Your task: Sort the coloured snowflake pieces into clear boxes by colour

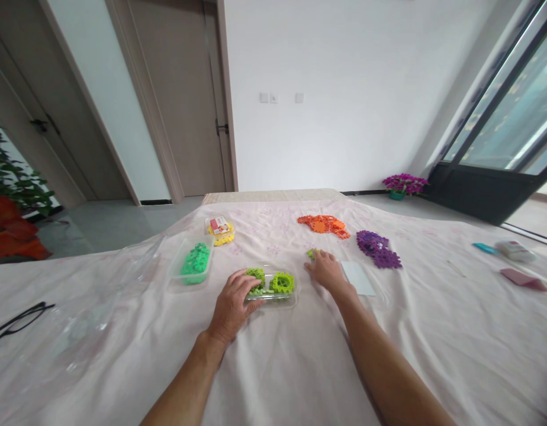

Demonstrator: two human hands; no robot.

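The left hand [234,299] clasps the clear box [295,300] of lime gears [282,283], while the right hand [327,271], its closure hidden, seems collecting the lime piece [310,253] beside it, which next needs fingertip pinching.

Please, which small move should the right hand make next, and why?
Probably the right hand should pick up the lime-green piece by it and bring it to the clear container: this container already holds similar lime-green gears, and the left hand is at its left end.
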